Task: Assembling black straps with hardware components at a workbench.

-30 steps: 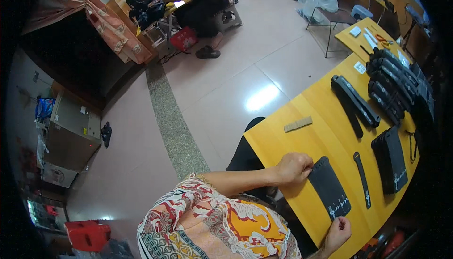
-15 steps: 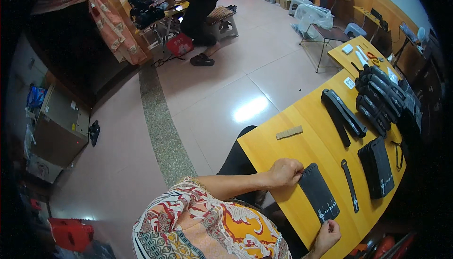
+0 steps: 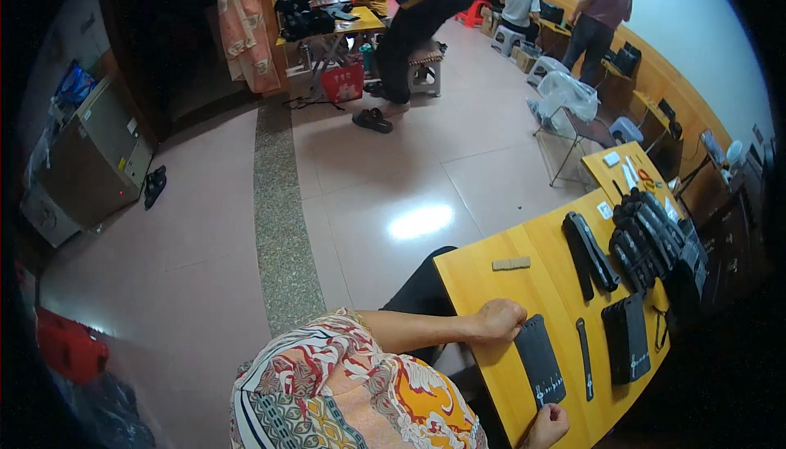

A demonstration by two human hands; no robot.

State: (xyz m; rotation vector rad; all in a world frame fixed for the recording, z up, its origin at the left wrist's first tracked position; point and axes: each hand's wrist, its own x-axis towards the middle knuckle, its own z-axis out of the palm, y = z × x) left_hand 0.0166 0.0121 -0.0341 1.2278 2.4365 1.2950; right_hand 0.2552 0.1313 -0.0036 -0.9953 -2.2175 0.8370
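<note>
On the yellow table lies a flat row of black straps [image 3: 541,359], side by side, with rounded far ends and white marks near the close end. My left hand [image 3: 501,320] is closed at its far left corner, fingertips pinching the edge. At the near end my right hand [image 3: 548,426] pinches the strap edge between thumb and fingers. A single black strap [image 3: 584,359] lies just to the right, apart from the row. Beyond it stands a thick stack of black straps [image 3: 625,338].
Bundled black straps [image 3: 591,254] and a heap of black bundles [image 3: 651,232] fill the table's far right. A brown cardboard strip [image 3: 512,264] lies near the left edge. Orange scissors [image 3: 646,179] sit at the far end. A person [image 3: 409,23] bends at another table across the floor.
The view has tilted up and shifted, showing more people at the back. Both hands stay at the same ends of the strap row. The bending person has straightened slightly.
</note>
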